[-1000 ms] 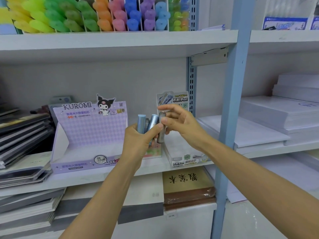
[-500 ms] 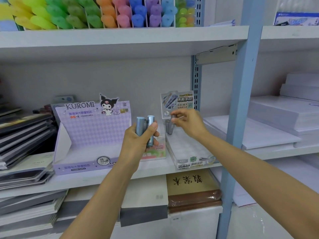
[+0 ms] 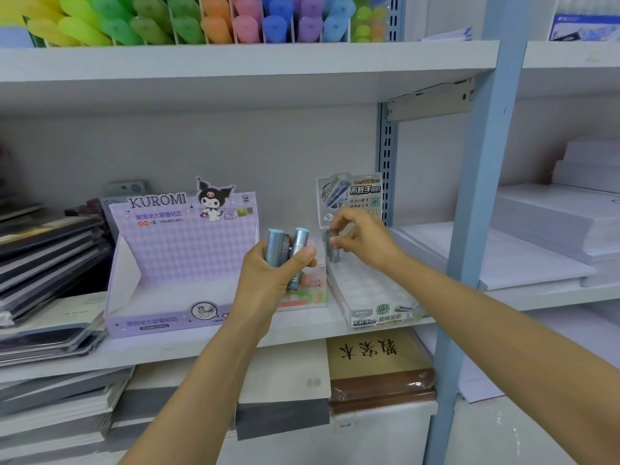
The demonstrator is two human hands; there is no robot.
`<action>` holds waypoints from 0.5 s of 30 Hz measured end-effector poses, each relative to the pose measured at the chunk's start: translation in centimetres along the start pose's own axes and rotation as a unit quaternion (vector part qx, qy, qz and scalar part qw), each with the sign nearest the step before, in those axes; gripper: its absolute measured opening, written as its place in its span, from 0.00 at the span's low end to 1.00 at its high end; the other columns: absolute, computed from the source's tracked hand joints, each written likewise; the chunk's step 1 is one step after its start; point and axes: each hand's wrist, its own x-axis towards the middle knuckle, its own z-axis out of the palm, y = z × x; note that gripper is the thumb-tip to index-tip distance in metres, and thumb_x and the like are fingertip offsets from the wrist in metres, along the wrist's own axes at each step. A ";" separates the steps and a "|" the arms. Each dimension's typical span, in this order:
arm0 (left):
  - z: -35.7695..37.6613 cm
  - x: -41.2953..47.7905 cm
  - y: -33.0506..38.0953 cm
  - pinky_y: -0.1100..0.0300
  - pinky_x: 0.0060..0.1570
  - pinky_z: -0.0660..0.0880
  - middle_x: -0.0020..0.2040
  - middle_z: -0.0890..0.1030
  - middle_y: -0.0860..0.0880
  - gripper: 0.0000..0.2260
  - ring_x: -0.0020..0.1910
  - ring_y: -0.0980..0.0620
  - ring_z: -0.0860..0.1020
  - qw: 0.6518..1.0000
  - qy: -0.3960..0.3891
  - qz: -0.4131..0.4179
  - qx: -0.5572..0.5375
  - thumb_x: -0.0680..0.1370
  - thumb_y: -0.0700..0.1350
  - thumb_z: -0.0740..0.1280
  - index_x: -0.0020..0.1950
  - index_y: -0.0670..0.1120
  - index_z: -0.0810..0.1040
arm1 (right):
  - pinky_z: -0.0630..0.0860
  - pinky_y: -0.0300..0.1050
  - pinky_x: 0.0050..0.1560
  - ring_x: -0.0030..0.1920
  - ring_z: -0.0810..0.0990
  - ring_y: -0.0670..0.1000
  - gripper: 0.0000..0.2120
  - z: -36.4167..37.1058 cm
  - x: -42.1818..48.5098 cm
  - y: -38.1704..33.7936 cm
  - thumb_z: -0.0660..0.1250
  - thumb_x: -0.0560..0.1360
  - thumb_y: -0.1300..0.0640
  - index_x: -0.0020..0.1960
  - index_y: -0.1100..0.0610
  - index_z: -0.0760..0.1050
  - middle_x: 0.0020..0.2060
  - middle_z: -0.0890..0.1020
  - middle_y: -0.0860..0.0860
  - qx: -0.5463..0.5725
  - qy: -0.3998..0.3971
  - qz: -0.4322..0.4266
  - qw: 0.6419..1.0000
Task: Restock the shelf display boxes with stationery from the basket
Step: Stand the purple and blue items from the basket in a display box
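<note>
A white shelf carries a grey box near its front edge. The right hand pinches a grey tube upright at the box's back end. Left of the box, the left hand grips two blue tubes; the box's front rows lie open.

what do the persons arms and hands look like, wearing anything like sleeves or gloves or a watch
Both arms are bare from the bottom edge of the view up: no sleeves show. The left hand and right hand wear no gloves, and no watch, bracelet or ring shows on the sides that face the camera. No markings show on either forearm.
</note>
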 end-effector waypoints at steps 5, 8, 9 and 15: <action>-0.1 -0.2 0.3 0.57 0.37 0.82 0.40 0.86 0.50 0.21 0.32 0.56 0.81 1.000 -0.013 0.002 -0.001 0.62 0.57 0.75 0.51 0.49 0.78 | 0.72 0.37 0.44 0.45 0.78 0.50 0.04 -0.6 -0.2 -0.2 0.72 0.74 0.58 0.47 0.54 0.79 0.48 0.76 0.50 -0.037 -0.013 0.010 0.999; 0.0 -0.4 0.5 0.63 0.31 0.77 0.40 0.85 0.47 0.20 0.32 0.57 0.81 1.000 -0.022 0.014 0.001 0.62 0.56 0.75 0.49 0.48 0.78 | 0.77 0.43 0.45 0.43 0.80 0.51 0.06 -1.8 -1.0 -1.7 0.70 0.76 0.56 0.52 0.56 0.78 0.48 0.80 0.52 0.118 0.013 0.007 0.993; 0.1 -0.5 0.5 0.65 0.30 0.76 0.41 0.84 0.45 0.18 0.31 0.58 0.81 0.999 -0.026 0.018 0.006 0.63 0.55 0.75 0.47 0.48 0.78 | 0.78 0.44 0.43 0.41 0.80 0.51 0.08 -2.2 -1.3 -2.5 0.69 0.76 0.55 0.54 0.56 0.78 0.46 0.81 0.52 0.201 -0.006 0.008 0.979; 1.0 -1.0 0.7 0.66 0.27 0.73 0.39 0.85 0.48 0.15 0.30 0.55 0.79 0.996 -0.069 0.043 0.021 0.68 0.52 0.75 0.48 0.47 0.78 | 0.79 0.42 0.44 0.40 0.81 0.52 0.07 -3.0 -2.7 -5.4 0.73 0.73 0.57 0.50 0.57 0.81 0.40 0.84 0.53 0.306 -0.145 -0.022 0.941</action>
